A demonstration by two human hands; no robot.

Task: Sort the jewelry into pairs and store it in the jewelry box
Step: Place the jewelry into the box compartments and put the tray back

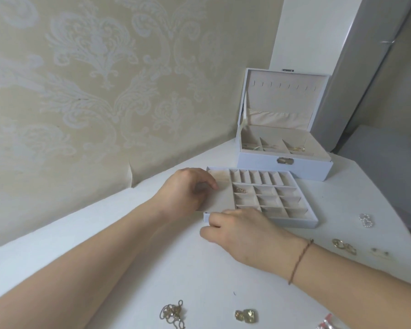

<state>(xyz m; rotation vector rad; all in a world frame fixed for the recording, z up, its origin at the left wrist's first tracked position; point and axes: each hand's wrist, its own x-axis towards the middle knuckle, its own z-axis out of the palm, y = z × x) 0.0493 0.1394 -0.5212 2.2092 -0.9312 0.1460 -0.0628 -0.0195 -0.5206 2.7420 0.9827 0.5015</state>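
Near the tabletop's far edge | left hand (188,189) curls on tray (301,219) corner; right hand (237,227) pinches its front rim | steady tray level; keep earrings (240,190) inside compartment

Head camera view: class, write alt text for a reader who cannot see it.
Two hands, left hand and right hand, hold a divided tray on a white table, near an open jewelry box. Loose earrings lie around.
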